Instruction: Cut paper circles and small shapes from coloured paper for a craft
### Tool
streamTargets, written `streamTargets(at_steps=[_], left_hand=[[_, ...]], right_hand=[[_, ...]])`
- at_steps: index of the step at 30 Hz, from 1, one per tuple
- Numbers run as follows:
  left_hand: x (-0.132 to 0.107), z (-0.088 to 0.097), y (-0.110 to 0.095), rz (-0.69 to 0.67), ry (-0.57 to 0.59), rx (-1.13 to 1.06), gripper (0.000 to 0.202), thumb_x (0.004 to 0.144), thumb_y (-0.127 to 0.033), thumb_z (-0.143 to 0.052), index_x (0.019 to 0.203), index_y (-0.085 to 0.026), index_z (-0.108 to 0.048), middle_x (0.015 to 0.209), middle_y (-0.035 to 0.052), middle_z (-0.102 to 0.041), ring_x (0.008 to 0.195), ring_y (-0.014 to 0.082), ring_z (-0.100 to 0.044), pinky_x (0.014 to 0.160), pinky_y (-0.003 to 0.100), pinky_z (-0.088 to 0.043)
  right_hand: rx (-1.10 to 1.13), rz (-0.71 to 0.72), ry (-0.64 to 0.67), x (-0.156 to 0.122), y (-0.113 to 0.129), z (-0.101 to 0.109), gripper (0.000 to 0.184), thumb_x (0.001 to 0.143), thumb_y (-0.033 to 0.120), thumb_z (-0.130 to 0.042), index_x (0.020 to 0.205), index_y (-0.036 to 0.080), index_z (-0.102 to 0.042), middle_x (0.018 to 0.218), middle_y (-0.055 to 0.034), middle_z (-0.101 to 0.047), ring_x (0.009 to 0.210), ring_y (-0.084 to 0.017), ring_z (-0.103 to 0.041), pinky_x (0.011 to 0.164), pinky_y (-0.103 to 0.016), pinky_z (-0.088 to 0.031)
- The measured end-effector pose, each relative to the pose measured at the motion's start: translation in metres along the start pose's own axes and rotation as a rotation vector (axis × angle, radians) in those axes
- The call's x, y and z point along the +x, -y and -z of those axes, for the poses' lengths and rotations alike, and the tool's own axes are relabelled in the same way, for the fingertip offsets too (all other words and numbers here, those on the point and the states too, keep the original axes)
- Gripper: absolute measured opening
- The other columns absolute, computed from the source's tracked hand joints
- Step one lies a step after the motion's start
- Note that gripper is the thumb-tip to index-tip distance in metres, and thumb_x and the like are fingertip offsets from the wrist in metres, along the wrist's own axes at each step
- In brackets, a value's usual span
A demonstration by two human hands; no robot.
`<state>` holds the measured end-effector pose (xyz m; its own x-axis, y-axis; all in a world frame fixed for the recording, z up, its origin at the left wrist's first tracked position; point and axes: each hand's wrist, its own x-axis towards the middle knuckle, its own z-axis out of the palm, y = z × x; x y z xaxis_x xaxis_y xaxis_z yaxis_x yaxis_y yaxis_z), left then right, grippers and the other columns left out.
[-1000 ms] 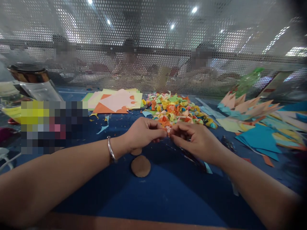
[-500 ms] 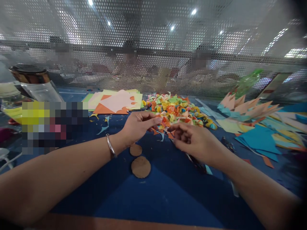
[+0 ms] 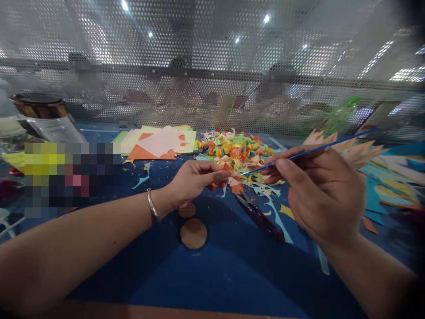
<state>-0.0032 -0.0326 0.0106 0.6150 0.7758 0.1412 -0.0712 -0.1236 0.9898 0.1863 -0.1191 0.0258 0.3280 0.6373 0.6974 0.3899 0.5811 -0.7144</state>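
Observation:
My left hand [image 3: 195, 180] is closed in a pinch, with a small orange paper piece [image 3: 228, 169] showing at its fingertips. Between the thumb and fingers of my right hand [image 3: 327, 195] is a thin blue paintbrush [image 3: 320, 148]. Its tip points left and comes close to the left fingertips; whether they touch I cannot tell. Behind both hands rises a pile of colourful folded paper pieces [image 3: 244, 146]. Dark-handled scissors [image 3: 260, 216] lie between the hands among paper scraps. Two round brown discs, a large one [image 3: 193, 233] and a smaller one [image 3: 187, 210], rest below my left wrist.
Coloured paper sheets [image 3: 154, 144] are stacked at the back left. A lidded clear container [image 3: 55, 124] stands at far left. On the right are pointed peach paper shapes [image 3: 353, 148], blue paper [image 3: 372, 201] and a green bottle [image 3: 343, 117]. A perforated metal panel [image 3: 212, 88] closes the back.
My right hand has moved right and up and now holds the paintbrush, its tip at the left hand. The scissors show more fully. My left hand stays nearly in place.

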Motion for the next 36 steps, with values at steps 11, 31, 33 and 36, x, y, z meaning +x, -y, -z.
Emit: streamTargets(at_steps=[11,31,33,36], left_hand=[[-0.0006,-0.0008,-0.0005,0.032,0.021,-0.035,0.020,0.077,-0.036,-0.074,0.070,-0.018,-0.070,0.070,0.0009,-0.068,0.065,0.0087,-0.059,0.062,0.023,-0.043],[-0.0025,-0.0073,-0.0009,0.009,-0.079,-0.196,0.017,0.079,-0.029,-0.069,0.071,-0.016,-0.060,0.068,-0.0015,-0.064,0.064,0.0079,-0.056,0.068,0.025,-0.043],[-0.0028,-0.0091,-0.0025,0.007,-0.128,-0.219,0.017,0.079,-0.027,-0.068,0.069,-0.017,-0.059,0.066,-0.0022,-0.062,0.063,0.0077,-0.055,0.068,0.025,-0.042],[-0.0013,-0.0082,-0.0032,0.005,-0.161,-0.230,0.017,0.079,-0.026,-0.068,0.068,-0.017,-0.058,0.065,-0.0025,-0.061,0.062,0.0076,-0.054,0.067,0.025,-0.042]], right_hand=[[-0.022,0.034,-0.014,-0.0014,0.0024,-0.0002,0.008,0.084,0.026,-0.072,0.089,0.021,-0.069,0.076,-0.0015,-0.071,0.064,-0.016,-0.068,0.054,-0.028,-0.057],[-0.064,-0.055,0.148,-0.0013,-0.0028,0.0020,0.008,0.088,0.028,-0.069,0.091,0.021,-0.067,0.063,0.0022,-0.065,0.051,-0.012,-0.060,0.050,-0.027,-0.050],[-0.067,-0.090,0.151,-0.0026,-0.0038,-0.0010,0.010,0.087,0.030,-0.069,0.091,0.022,-0.066,0.064,0.0022,-0.065,0.051,-0.012,-0.060,0.050,-0.028,-0.049],[-0.002,-0.155,0.126,-0.0026,-0.0061,-0.0055,0.012,0.086,0.032,-0.069,0.091,0.022,-0.066,0.064,0.0021,-0.064,0.051,-0.013,-0.058,0.050,-0.029,-0.048]])
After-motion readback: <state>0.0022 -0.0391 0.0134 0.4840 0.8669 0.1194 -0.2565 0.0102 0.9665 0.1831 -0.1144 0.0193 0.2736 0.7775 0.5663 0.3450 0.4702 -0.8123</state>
